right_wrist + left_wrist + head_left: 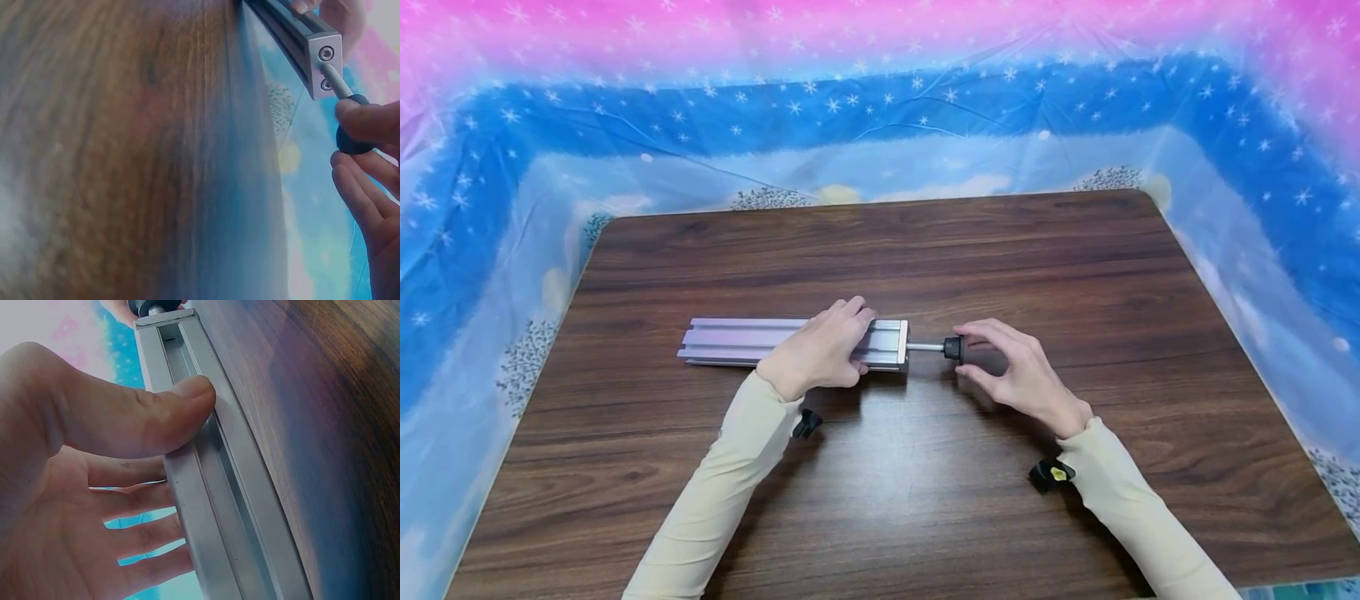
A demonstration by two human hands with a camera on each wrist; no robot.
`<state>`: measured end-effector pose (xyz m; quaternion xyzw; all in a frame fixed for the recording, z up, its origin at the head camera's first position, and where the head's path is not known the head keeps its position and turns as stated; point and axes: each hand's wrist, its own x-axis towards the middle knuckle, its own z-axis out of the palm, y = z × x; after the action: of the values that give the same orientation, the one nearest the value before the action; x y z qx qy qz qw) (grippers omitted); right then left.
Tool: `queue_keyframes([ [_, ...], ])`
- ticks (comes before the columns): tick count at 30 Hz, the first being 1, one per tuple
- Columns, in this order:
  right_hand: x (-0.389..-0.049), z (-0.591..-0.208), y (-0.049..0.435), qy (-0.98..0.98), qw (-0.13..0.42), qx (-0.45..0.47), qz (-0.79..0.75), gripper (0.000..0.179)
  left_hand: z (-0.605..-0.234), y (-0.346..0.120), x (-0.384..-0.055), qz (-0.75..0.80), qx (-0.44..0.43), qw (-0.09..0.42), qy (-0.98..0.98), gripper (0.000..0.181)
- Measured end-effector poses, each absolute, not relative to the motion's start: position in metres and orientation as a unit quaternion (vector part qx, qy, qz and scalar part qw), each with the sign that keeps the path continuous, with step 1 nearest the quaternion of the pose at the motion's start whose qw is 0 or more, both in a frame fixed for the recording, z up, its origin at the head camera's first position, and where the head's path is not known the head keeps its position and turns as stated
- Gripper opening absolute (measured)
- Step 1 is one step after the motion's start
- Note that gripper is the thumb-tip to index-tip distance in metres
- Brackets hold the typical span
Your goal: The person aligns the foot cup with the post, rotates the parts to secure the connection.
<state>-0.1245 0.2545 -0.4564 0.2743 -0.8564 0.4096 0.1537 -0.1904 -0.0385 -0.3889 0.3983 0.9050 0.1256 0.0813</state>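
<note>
At the left, a snowflake-printed cloth (471, 225) hangs beyond the edge of the wood-grain worktop (587, 467). Next comes the free end of a slotted aluminium profile (722, 337), which runs left to right over the worktop's middle; whether its whole underside rests there I cannot tell. The left hand (823, 346) lies across its right half, a black clip (807, 424) at that wrist. Its fingers are parted only by the profile's width: the thumb presses the near slotted face while the other fingers lie along the far side, so the metal sits between them. This grip, near the end being handled, seems meant to steady the profile against sliding or twisting. Just right of it is the pale end plate (903, 342), with two socket-head screws (325, 53) visible from the right wrist; between them a slim metal rod (927, 347) sticks straight out, too blurred to show any thread. On its outer end sits a round black knob (953, 348), apart from the plate. The right hand (1026, 375) holds this knob from the right, thumb and fingertips at its rim and open by just its width, a light hold that probably leaves room to turn it. The profile itself lies left of these fingers, untouched by them. Farthest right, a black wrist mount (1051, 475) with a yellow part shows by the cuff.
</note>
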Motion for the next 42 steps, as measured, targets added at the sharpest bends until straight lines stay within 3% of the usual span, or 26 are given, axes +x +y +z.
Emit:
queue_keyframes([
  [7, -0.1230, -0.4583, 0.2550, -0.869, 0.145, 0.259, 0.396, 0.051, -0.3887, -0.0381, -0.1902, 0.127, 0.399, 0.081, 0.905, 0.056],
  [14, -0.1234, -0.4596, 0.2533, -0.876, 0.141, 0.248, 0.388, 0.035, -0.3888, -0.0379, -0.1902, 0.128, 0.398, 0.079, 0.905, 0.056],
  [22, -0.1221, -0.4567, 0.2523, -0.896, 0.100, 0.202, 0.382, 0.023, -0.3877, -0.0375, -0.1887, 0.128, 0.400, 0.079, 0.904, 0.057],
  [29, -0.1222, -0.4548, 0.2527, -0.895, 0.076, 0.200, 0.391, 0.028, -0.3887, -0.0368, -0.1887, 0.128, 0.400, 0.081, 0.904, 0.056],
  [35, -0.1221, -0.4549, 0.2567, -0.878, 0.114, 0.243, 0.396, 0.062, -0.3891, -0.0353, -0.1888, 0.127, 0.405, 0.075, 0.902, 0.053],
  [42, -0.1228, -0.4546, 0.2566, -0.869, 0.126, 0.260, 0.402, 0.050, -0.3904, -0.0341, -0.1888, 0.128, 0.406, 0.070, 0.902, 0.055],
])
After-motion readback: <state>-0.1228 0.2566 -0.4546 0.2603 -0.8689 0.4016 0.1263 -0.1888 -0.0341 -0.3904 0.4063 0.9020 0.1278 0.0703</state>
